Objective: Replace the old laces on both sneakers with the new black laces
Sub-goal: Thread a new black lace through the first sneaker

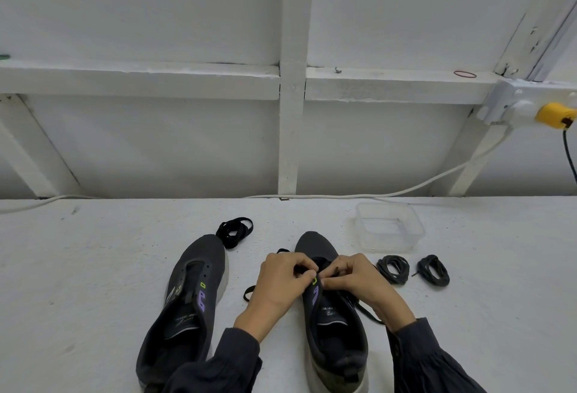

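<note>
The new black lace (pixel 247 293) threads the front eyelets of the sneaker (pixel 335 336) on the desk (pixel 93 283), pinched by the left hand (pixel 282 280) and right hand (pixel 356 277). A twist or skipped eyelet would likely leave uneven ends.

1. No word, number or brand name is legible anywhere.
2. First sneaker (pixel 187 267), nearer the left edge of the worktop (pixel 93 267): pale insole print (pixel 184 319), too small and blurred to read. A purple emblem (pixel 202 297) and a green mark (pixel 203 284) sit beside the eyelets, shapes rather than letters.
3. Second sneaker (pixel 331 339), midway along the near edge: similar insole print (pixel 332 310), unreadable, and a purple emblem (pixel 314 294). Its green mark (pixel 314 280) is partly hidden by the left hand (pixel 281 280) and right hand (pixel 352 277), which pinch a black lace (pixel 363 310).
</note>
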Available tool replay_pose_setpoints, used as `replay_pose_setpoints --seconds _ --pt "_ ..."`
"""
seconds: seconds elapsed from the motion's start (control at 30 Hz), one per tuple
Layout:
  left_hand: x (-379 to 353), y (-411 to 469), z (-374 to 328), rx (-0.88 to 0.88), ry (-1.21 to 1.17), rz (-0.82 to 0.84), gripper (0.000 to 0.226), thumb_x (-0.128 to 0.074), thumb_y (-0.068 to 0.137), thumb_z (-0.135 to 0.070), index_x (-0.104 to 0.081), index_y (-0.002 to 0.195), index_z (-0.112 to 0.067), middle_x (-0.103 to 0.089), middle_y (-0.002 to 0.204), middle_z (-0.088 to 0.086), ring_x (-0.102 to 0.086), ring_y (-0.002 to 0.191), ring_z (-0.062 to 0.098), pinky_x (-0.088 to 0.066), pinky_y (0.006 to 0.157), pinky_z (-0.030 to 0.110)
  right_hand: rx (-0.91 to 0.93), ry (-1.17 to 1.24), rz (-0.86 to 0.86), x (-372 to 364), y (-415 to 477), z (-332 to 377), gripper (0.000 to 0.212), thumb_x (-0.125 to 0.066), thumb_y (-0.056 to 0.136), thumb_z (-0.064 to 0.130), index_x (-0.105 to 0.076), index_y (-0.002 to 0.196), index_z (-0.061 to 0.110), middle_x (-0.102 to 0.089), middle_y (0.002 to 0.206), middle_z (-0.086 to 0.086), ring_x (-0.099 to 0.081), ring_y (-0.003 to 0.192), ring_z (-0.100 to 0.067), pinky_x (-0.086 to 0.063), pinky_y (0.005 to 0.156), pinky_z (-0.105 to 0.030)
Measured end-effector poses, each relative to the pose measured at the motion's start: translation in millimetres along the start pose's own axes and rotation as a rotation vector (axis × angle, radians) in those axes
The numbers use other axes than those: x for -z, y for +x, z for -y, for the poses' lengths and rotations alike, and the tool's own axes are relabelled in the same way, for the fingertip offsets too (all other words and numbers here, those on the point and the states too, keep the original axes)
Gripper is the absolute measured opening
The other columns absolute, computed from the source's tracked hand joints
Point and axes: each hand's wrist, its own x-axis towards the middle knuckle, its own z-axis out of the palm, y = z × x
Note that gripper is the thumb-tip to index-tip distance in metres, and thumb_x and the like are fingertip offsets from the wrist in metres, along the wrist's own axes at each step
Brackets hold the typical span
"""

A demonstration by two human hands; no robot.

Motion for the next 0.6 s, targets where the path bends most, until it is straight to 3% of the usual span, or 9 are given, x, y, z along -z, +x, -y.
replay_pose_setpoints --seconds 0.2,0.4,0.5,0.6 --pt "-7.2 -7.0 12.1 0.074 -0.176 -0.009 0.014 -0.078 0.080 -0.018 -0.075 0.077 -0.031 -0.072 0.075 -0.018 -0.065 0.077 -0.006 -0.046 0.072 0.008 -0.008 -0.007 0.006 -1.0 -1.8 1.8 0.007 -0.079 0.074 -0.001 -0.078 0.080 0.002 -0.062 0.084 -0.006 -0.058 0.066 -0.003 -0.047 0.069 -0.019" --pt "-6.5 -6.9 16.6 0.085 -0.232 0.012 0.010 -0.080 0.079 -0.020 -0.075 0.083 -0.028 -0.073 0.080 -0.017 -0.067 0.082 -0.004 -0.050 0.077 0.015 0.023 -0.135 -0.003 -4.0 -1.5 6.4 0.012 -0.080 0.074 0.004 -0.074 0.080 -0.004 -0.057 0.076 -0.005 -0.048 0.053 0.004 -0.038 0.057 -0.011" --pt "-8.0 -10.0 9.7 0.026 -0.223 0.016 0.012 -0.077 0.080 -0.033 -0.069 0.088 -0.039 -0.068 0.086 -0.022 -0.061 0.089 -0.007 -0.043 0.076 0.008 0.041 -0.257 -0.003 -6.5 -0.1 8.8 0.017 -0.076 0.074 0.003 -0.066 0.079 -0.011 -0.052 0.069 -0.005 -0.041 0.051 0.001 -0.034 0.055 -0.017" --pt "-12.4 -12.6 5.3 -0.033 -0.215 0.046 0.014 -0.066 0.076 -0.051 -0.065 0.091 -0.048 -0.064 0.094 -0.026 -0.057 0.096 -0.001 -0.042 0.079 0.010 0.053 -0.318 -0.002 -8.0 -1.0 9.5 0.016 -0.071 0.075 0.007 -0.060 0.073 -0.004 -0.049 0.068 0.001 -0.041 0.059 -0.006 -0.034 0.061 -0.027"
